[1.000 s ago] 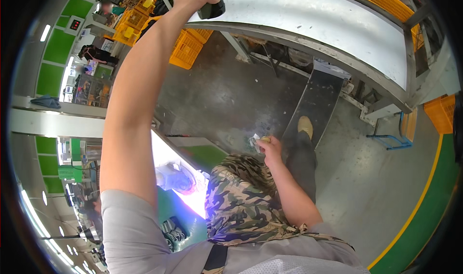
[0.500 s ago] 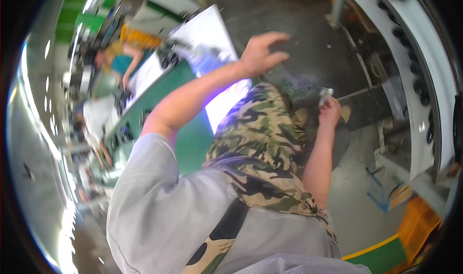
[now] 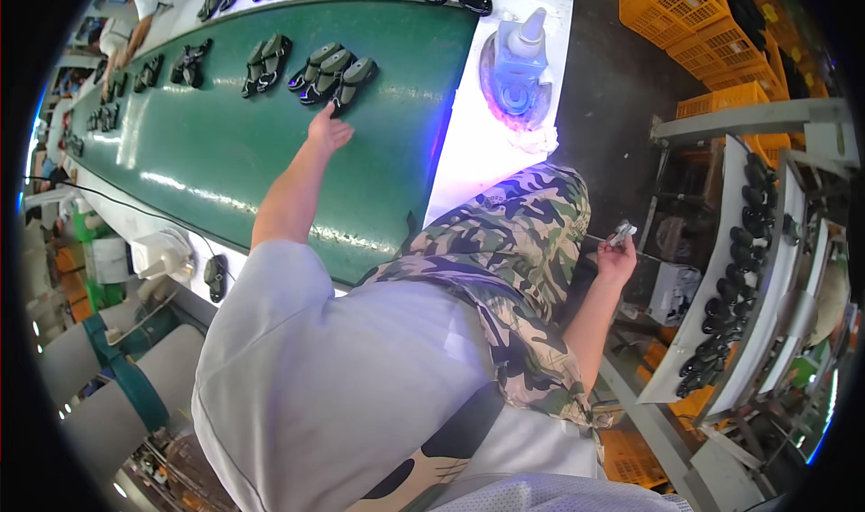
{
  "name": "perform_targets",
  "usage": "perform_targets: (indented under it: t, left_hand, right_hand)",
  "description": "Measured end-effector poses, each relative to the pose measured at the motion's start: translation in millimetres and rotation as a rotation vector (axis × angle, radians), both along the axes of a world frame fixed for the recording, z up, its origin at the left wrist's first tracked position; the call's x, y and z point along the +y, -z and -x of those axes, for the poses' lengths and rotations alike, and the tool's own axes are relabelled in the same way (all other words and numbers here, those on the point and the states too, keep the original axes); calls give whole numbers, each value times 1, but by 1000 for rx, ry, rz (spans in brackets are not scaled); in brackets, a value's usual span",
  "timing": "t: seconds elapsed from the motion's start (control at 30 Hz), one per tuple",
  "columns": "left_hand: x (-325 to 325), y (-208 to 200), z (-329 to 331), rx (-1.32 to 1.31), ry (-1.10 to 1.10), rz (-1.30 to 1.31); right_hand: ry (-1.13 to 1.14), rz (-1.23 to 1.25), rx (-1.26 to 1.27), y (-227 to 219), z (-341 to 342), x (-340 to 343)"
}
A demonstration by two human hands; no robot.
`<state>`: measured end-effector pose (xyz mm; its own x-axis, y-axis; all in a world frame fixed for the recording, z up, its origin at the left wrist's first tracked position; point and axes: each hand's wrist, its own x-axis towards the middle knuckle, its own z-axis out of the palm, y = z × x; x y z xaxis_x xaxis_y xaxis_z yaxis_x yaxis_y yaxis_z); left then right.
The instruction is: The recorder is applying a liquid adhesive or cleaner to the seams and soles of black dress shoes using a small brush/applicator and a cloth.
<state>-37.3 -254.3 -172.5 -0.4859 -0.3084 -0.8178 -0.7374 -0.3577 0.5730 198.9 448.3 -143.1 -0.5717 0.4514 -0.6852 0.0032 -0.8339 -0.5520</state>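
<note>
My left hand point(image 3: 330, 132) reaches over the green belt point(image 3: 378, 179). Its fingers are apart, and the fingertips are at the near end of a cluster of glossy black shoes point(image 3: 353, 81) with grey-green forms in them. Whether they touch the nearest shoe I cannot tell. Out to the right, beside my camouflage apron point(image 3: 505, 233), my right hand point(image 3: 616, 262) is closed on a small crumpled whitish-silver piece point(image 3: 622, 233), too small to name.
A white ledge point(image 3: 450, 183) beside the belt bears a nozzled bottle point(image 3: 530, 36) in a bluish container. More black shoes point(image 3: 267, 65) lie farther left. At right stands a rack point(image 3: 662, 381) of shoes, with orange crates point(image 3: 671, 12) beyond. A person's arm point(image 3: 140, 36) shows far left.
My view has swung round to the belt and its shoes. My left hand, raised over the ledge and floor before, now reaches to the shoes. My right hand keeps the small piece.
</note>
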Motion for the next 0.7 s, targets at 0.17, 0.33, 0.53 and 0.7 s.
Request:
perform_targets:
  t: [0.17,0.33,0.53,0.7]
  left_hand:
    - [35,5,54,-15,-350,-469]
    - [60,-8,98,141,-699,-428]
    - [88,7,112,166,-892,-309]
    - [93,36,72,316,-693,-388]
  right_hand:
    - [-63,-91,-18,-37,28,-11]
    - [-109,-143,-27,-54,28,-21]
    - [-113,-175,-70,-56,21,-24]
    - [-169,-147,-27,-61,41,-40]
